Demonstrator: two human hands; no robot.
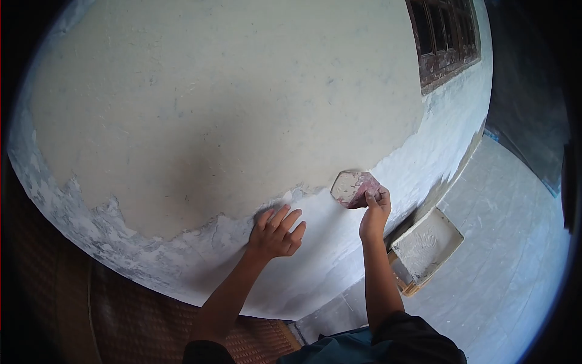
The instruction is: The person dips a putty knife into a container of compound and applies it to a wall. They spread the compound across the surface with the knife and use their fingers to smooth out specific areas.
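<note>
Low on the wall, my right hand (376,210) pinches the edge of a flat, many-sided putty scraper (348,188) between thumb and fingers. The scraper is dull pink, smeared with cream putty, and lies close against the wall. To its left, my left hand (277,235) has its fingers apart, fingertips at the wall, holding nothing. Both hands are near the ragged lower border of a cream putty coat (242,121). Below that border the wall (327,242) is white and patchy.
A rectangular tray (429,244) with pale putty in it sits on a low stand on the grey floor (485,273), right of my right forearm. A brown-framed window (447,42) is at upper right. Brown woven matting (139,309) runs along the lower left.
</note>
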